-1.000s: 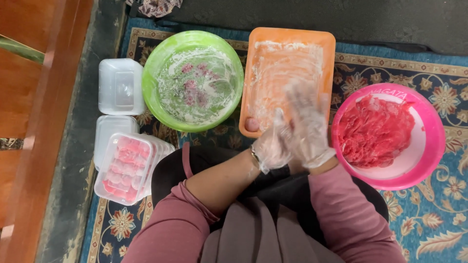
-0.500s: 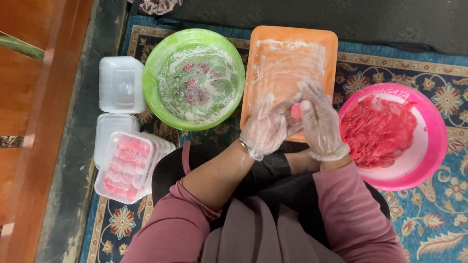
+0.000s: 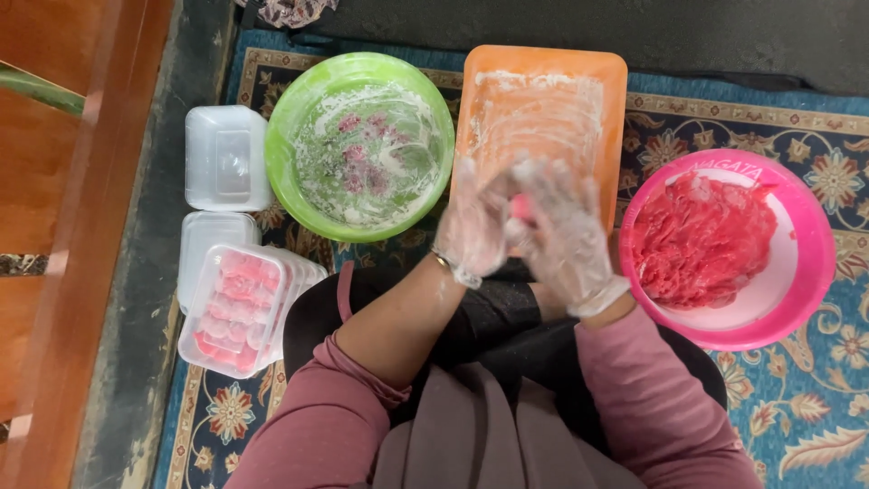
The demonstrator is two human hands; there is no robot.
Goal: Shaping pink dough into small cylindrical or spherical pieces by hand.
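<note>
A small pink lump of soft dough [image 3: 520, 208] sits pressed between the two gloved palms, mostly hidden, over the near edge of the floury orange rectangular plastic tray [image 3: 543, 109]. The left hand [image 3: 472, 226] cups it from nine o'clock and the right hand [image 3: 563, 237] from three o'clock, both closed around it. At three o'clock a round pink plastic bowl of red dough [image 3: 806, 272] lies just beside the right hand; at ten o'clock a floury green round bowl [image 3: 290, 127] lies near. Patterned carpet [image 3: 815, 426] shows between them.

hands [image 3: 520, 231] drawn back off the orange tray [image 3: 579, 81], now cupped around a pink dough piece [image 3: 520, 208]
</note>
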